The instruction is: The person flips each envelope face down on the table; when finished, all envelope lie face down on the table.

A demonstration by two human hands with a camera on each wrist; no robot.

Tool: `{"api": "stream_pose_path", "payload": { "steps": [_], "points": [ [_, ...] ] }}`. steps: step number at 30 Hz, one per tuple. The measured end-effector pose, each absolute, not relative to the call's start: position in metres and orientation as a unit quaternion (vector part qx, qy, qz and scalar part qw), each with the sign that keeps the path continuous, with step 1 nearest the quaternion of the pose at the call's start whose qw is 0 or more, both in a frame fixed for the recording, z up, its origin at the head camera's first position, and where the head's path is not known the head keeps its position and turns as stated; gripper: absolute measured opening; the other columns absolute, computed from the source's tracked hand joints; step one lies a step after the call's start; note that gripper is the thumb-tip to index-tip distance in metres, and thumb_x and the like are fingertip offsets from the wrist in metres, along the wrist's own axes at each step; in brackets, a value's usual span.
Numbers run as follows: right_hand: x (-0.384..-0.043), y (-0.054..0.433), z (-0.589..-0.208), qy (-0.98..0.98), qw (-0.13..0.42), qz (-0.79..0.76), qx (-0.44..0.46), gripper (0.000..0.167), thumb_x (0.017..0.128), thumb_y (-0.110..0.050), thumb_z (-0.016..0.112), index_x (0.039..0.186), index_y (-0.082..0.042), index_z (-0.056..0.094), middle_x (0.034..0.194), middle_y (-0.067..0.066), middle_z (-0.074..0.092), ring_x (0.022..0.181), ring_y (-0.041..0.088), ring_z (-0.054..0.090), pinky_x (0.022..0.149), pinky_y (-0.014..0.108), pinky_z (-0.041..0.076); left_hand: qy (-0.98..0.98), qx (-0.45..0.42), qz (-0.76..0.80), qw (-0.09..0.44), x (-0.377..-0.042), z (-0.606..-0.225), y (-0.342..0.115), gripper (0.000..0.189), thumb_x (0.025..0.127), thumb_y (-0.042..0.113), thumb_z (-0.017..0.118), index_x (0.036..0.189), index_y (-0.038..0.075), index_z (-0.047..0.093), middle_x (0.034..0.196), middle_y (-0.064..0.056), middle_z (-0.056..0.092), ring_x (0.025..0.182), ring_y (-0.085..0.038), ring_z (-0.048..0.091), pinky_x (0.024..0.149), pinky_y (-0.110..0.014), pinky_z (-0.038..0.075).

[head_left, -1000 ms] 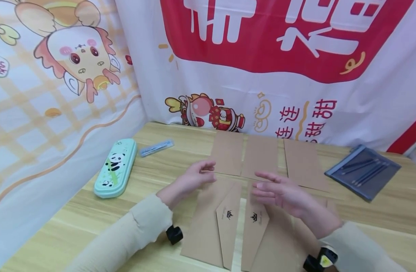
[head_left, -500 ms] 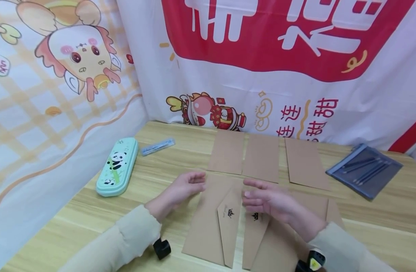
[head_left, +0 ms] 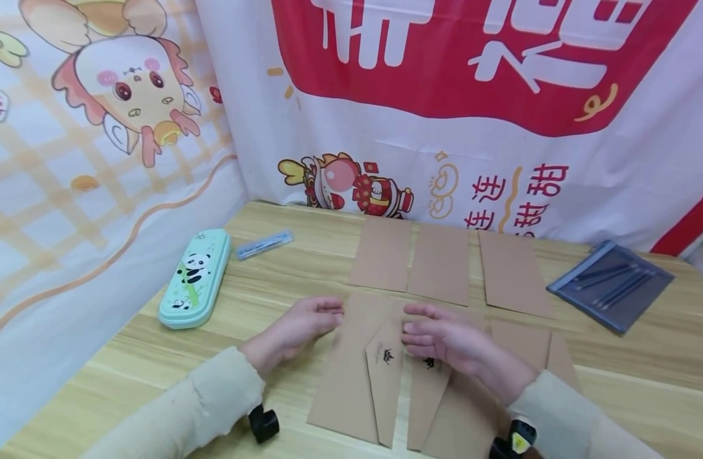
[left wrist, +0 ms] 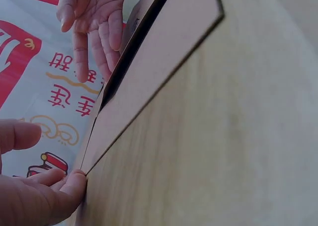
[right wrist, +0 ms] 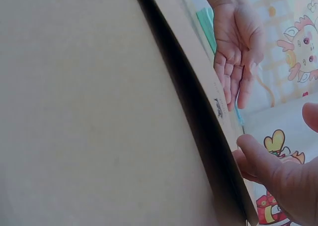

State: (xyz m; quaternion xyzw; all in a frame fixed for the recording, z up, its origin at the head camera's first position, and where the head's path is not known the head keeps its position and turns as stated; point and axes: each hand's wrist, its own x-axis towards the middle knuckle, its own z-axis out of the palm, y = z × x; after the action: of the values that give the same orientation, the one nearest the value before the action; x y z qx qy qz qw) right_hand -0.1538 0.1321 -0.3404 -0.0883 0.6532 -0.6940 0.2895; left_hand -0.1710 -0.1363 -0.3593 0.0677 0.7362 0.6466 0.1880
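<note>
A brown paper envelope (head_left: 351, 363), its pointed flap printed with a small black crown, lies flat on the wooden table. My left hand (head_left: 308, 325) is at its left edge, and in the left wrist view its fingertips (left wrist: 74, 184) touch the envelope's corner. Across from it, my right hand (head_left: 443, 338) is at the flap side, fingers fairly straight and thumb raised. A second crown-printed envelope (head_left: 423, 408) lies partly under the right hand and wrist. Neither hand pinches anything. Whether the right fingers touch the left envelope is hard to tell.
Three plain brown envelopes stand in a back row: left (head_left: 380, 255), middle (head_left: 439, 264), right (head_left: 515, 274). Another brown envelope (head_left: 518, 341) lies beyond my right forearm. A mint panda pencil case (head_left: 195, 280) and a clear blue pack (head_left: 264, 245) sit left; a dark zip pouch with pencils (head_left: 612, 287) sits right.
Both hands have moved left and slightly nearer the body, from above the two crown-printed envelopes to either side of the left one. The envelopes stay in place.
</note>
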Motion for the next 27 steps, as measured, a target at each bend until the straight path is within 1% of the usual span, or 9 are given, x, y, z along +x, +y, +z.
{"api": "stream_pose_path", "payload": {
  "steps": [3, 7, 11, 14, 16, 20, 23, 25, 27],
  "points": [
    [-0.155, 0.129, -0.341, 0.661, 0.283, -0.689, -0.088, 0.07, 0.088, -0.013, 0.057, 0.141, 0.01, 0.017, 0.139, 0.032, 0.031, 0.117, 0.033, 0.051, 0.098, 0.039, 0.044, 0.729, 0.04, 0.66, 0.179, -0.172, -0.36, -0.138, 0.046, 0.089, 0.001, 0.051, 0.132, -0.013, 0.039, 0.134, -0.028, 0.043, 0.126, -0.038, 0.042, 0.106, -0.043, 0.035],
    [-0.158, 0.122, -0.34, 0.668, 0.274, -0.686, -0.085, 0.068, 0.087, -0.011, 0.057, 0.14, 0.01, 0.02, 0.139, 0.031, 0.031, 0.119, 0.035, 0.049, 0.099, 0.039, 0.043, 0.714, 0.004, 0.682, 0.161, -0.175, -0.36, -0.139, 0.043, 0.089, -0.001, 0.051, 0.129, -0.013, 0.042, 0.132, -0.027, 0.046, 0.123, -0.037, 0.045, 0.104, -0.041, 0.037],
    [-0.16, 0.114, -0.339, 0.667, 0.275, -0.688, -0.078, 0.064, 0.087, -0.009, 0.056, 0.14, 0.009, 0.023, 0.139, 0.031, 0.031, 0.123, 0.037, 0.045, 0.099, 0.041, 0.043, 0.706, -0.004, 0.692, 0.151, -0.175, -0.357, -0.145, 0.043, 0.089, -0.004, 0.049, 0.13, -0.014, 0.04, 0.133, -0.029, 0.044, 0.124, -0.037, 0.044, 0.105, -0.041, 0.037],
    [-0.162, 0.109, -0.339, 0.667, 0.276, -0.689, -0.074, 0.062, 0.088, -0.008, 0.055, 0.139, 0.009, 0.025, 0.138, 0.03, 0.033, 0.122, 0.036, 0.046, 0.099, 0.041, 0.043, 0.704, -0.004, 0.694, 0.147, -0.174, -0.352, -0.15, 0.043, 0.089, -0.004, 0.048, 0.131, -0.012, 0.04, 0.134, -0.027, 0.044, 0.125, -0.036, 0.043, 0.106, -0.039, 0.036],
    [-0.163, 0.106, -0.339, 0.665, 0.273, -0.692, -0.069, 0.06, 0.088, -0.008, 0.055, 0.138, 0.009, 0.027, 0.137, 0.029, 0.035, 0.119, 0.034, 0.049, 0.099, 0.041, 0.043, 0.705, -0.001, 0.694, 0.142, -0.174, -0.348, -0.153, 0.043, 0.09, -0.003, 0.049, 0.131, -0.011, 0.041, 0.134, -0.027, 0.045, 0.124, -0.034, 0.044, 0.105, -0.038, 0.037],
    [-0.165, 0.097, -0.342, 0.653, 0.262, -0.709, -0.057, 0.056, 0.088, -0.005, 0.054, 0.136, 0.01, 0.029, 0.128, 0.025, 0.044, 0.105, 0.025, 0.058, 0.098, 0.04, 0.044, 0.703, 0.014, 0.698, 0.136, -0.175, -0.342, -0.157, 0.044, 0.09, -0.003, 0.049, 0.132, -0.011, 0.039, 0.133, -0.026, 0.046, 0.115, -0.025, 0.053, 0.1, -0.031, 0.042],
    [-0.165, 0.091, -0.345, 0.644, 0.252, -0.72, -0.056, 0.054, 0.088, -0.003, 0.053, 0.134, 0.012, 0.028, 0.12, 0.02, 0.047, 0.096, 0.018, 0.058, 0.098, 0.039, 0.044, 0.699, 0.027, 0.702, 0.134, -0.176, -0.341, -0.159, 0.047, 0.087, -0.006, 0.051, 0.132, -0.012, 0.039, 0.126, -0.024, 0.051, 0.103, -0.016, 0.057, 0.093, -0.025, 0.047],
    [-0.164, 0.088, -0.347, 0.642, 0.247, -0.724, -0.06, 0.054, 0.088, -0.002, 0.052, 0.134, 0.013, 0.028, 0.119, 0.019, 0.047, 0.094, 0.017, 0.058, 0.098, 0.039, 0.044, 0.699, 0.03, 0.702, 0.13, -0.177, -0.34, -0.159, 0.049, 0.084, -0.007, 0.053, 0.132, -0.011, 0.039, 0.119, -0.02, 0.054, 0.098, -0.012, 0.056, 0.088, -0.022, 0.049],
    [-0.164, 0.085, -0.348, 0.642, 0.244, -0.724, -0.063, 0.054, 0.088, -0.002, 0.052, 0.134, 0.014, 0.028, 0.118, 0.019, 0.047, 0.095, 0.017, 0.057, 0.098, 0.039, 0.044, 0.702, 0.028, 0.701, 0.123, -0.177, -0.339, -0.159, 0.051, 0.082, -0.009, 0.054, 0.131, -0.01, 0.041, 0.116, -0.016, 0.056, 0.097, -0.012, 0.055, 0.085, -0.02, 0.049]
  ]
}}
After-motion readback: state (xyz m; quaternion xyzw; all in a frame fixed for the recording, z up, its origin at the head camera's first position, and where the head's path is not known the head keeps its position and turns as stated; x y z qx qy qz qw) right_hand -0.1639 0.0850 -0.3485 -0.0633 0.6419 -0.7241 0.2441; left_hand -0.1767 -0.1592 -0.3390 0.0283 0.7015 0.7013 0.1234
